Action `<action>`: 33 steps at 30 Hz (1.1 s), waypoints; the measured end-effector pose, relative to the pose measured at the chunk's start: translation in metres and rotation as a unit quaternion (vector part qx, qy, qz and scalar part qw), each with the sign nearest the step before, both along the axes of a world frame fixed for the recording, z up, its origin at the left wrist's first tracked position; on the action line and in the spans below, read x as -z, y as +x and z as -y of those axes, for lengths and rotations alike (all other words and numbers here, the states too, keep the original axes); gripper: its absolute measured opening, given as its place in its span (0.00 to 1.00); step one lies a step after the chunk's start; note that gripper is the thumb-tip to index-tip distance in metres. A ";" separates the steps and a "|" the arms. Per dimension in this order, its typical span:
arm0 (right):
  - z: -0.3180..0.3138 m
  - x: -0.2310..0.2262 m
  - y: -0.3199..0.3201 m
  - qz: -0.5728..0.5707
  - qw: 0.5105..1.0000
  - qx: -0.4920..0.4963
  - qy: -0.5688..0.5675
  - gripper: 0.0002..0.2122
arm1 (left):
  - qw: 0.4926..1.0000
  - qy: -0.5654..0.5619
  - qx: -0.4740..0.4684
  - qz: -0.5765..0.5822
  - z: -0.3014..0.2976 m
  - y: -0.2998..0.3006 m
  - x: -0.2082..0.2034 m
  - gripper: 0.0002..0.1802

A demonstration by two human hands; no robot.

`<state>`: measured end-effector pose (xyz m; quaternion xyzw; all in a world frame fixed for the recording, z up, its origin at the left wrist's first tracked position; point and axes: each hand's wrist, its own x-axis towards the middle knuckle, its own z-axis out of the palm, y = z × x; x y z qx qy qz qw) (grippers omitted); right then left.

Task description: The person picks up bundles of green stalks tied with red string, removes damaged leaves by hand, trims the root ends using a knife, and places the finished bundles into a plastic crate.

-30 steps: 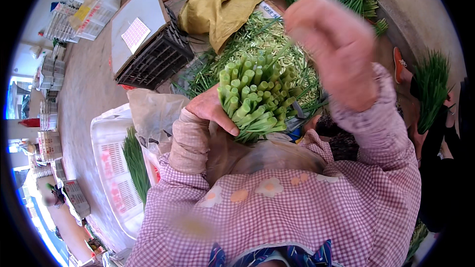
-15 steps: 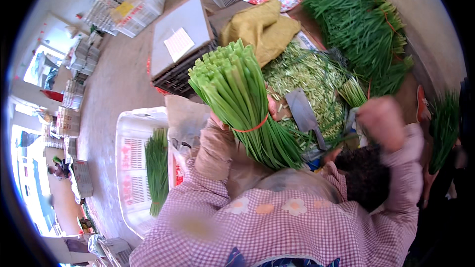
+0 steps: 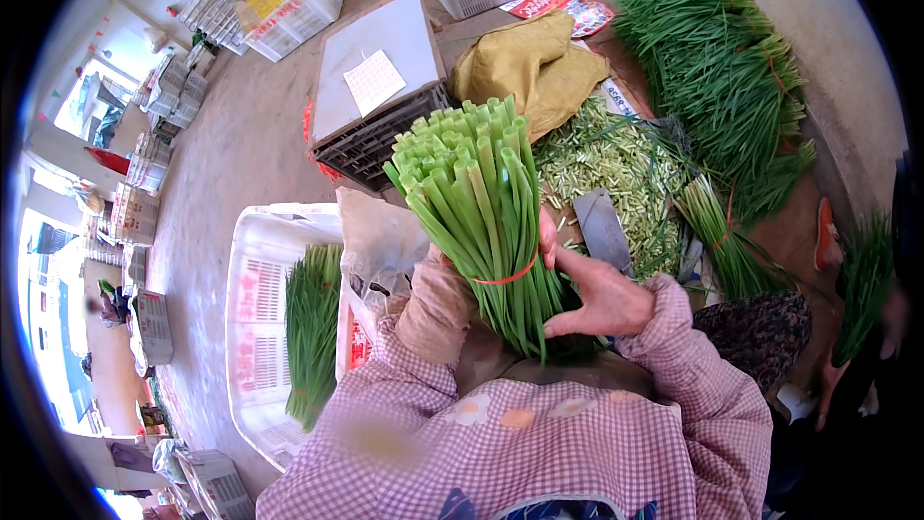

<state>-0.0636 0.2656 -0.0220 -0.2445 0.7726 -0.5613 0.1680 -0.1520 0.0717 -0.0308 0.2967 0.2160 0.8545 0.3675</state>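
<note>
An upright bunch of garlic chives (image 3: 472, 193), pale cut ends upward, is held in front of me with a red band round its lower part. My left hand (image 3: 548, 234) is closed round it from the left and behind; only its fingertips show at the right edge, the rest hidden by the stalks. Against the bunch's lower right side lies my right hand (image 3: 606, 297), thumb below and fingers above, curved round the leaves just under the band. Beyond that hand rests a broad-bladed knife (image 3: 603, 223) on chopped stem trimmings (image 3: 616, 159); its handle is hidden.
At left, a white plastic crate (image 3: 258, 327) holds a banded green bunch (image 3: 313, 327). Ahead are a board-topped dark crate (image 3: 375, 48) and a yellow sack (image 3: 520, 67). A large chive pile (image 3: 712, 67) lies by the right wall, with a smaller bunch (image 3: 717, 226) nearer.
My right hand, blurred and raised off to the right, has come in to the bunch and taken hold of its side. The bunch stands more upright.
</note>
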 end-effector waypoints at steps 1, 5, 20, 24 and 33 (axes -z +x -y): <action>-0.007 -0.004 -0.003 0.003 0.999 -0.011 0.041 0.48 | 1.000 0.003 -0.002 -0.006 -0.001 0.000 -0.002 0.32; -0.007 -0.001 0.005 -0.117 0.986 0.121 -0.010 0.47 | 1.000 -0.009 -0.003 0.000 -0.001 0.001 -0.008 0.32; 0.042 0.022 0.026 -0.149 0.927 0.338 -0.062 0.42 | 0.977 -0.140 -0.162 -0.014 0.011 -0.009 -0.019 0.63; 0.053 0.026 0.019 -0.215 0.915 0.340 -0.011 0.42 | 0.915 -0.207 -0.319 -0.135 0.012 0.021 -0.006 0.61; -0.010 -0.018 -0.020 -0.171 0.954 0.113 0.218 0.47 | 0.935 -0.164 -0.313 0.016 0.010 0.031 -0.021 0.44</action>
